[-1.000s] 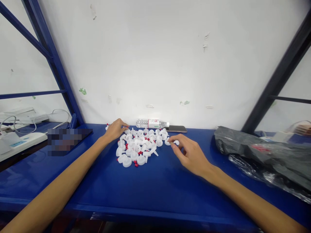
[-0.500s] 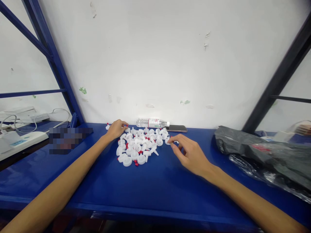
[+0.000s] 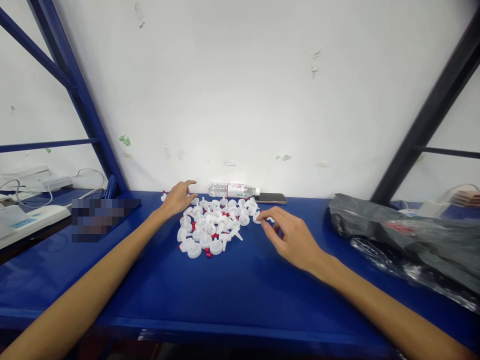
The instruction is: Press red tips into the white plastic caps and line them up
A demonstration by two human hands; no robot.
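Showing thumb and forefinger apart, the left hand point(image 3: 178, 198) is open beside a stray cap point(image 3: 163, 198); a careless sweep could knock that away! Mid-table, the heap of white caps point(image 3: 210, 226) might scatter if nudged. Right hand point(image 3: 264, 221), curled at the heap's right edge: grip, can't tell. Counting: one stray, heaped caps overlapping beyond counting, one bottle point(image 3: 238, 190), one phone point(image 3: 273, 198), one grey bag point(image 3: 356, 215).

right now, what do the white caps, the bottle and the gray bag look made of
White caps: probably plastic, with smooth, milky surfaces.
Bottle: clear, glossy plastic, likely; its unlabeled end is transparent.
Gray bag: seemingly thin plastic film, crumpled, with dull sheen.
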